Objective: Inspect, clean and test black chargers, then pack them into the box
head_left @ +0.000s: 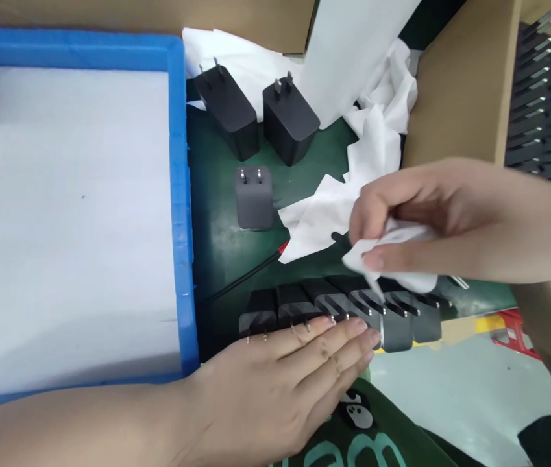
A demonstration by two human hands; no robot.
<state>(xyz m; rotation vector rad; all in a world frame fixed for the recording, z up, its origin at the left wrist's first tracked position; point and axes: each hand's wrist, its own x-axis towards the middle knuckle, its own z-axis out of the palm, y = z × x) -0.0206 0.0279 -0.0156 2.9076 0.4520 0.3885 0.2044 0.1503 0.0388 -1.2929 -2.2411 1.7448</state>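
My left hand [294, 383] lies flat with its fingers stretched out, along the near side of a row of several black plug adapters [396, 331]. Their metal prongs point up toward me, and the hand partly covers the row's left end. Above the row's right part, my right hand [416, 220] pinches a crumpled white cloth [396, 243]; a corner of it hangs down close to the prongs. Farther back stand a small dark adapter [254, 198] and two larger black adapters, one on the left [229, 113] and one on the right [289, 120].
A blue-rimmed tray [182, 220] with a white lining fills the left. More white cloths [324, 211] lie on the green table [217, 253]. A cardboard box [455, 91] at the right holds rows of adapters [548, 117]. A thin black cable [246, 280] has a red end.
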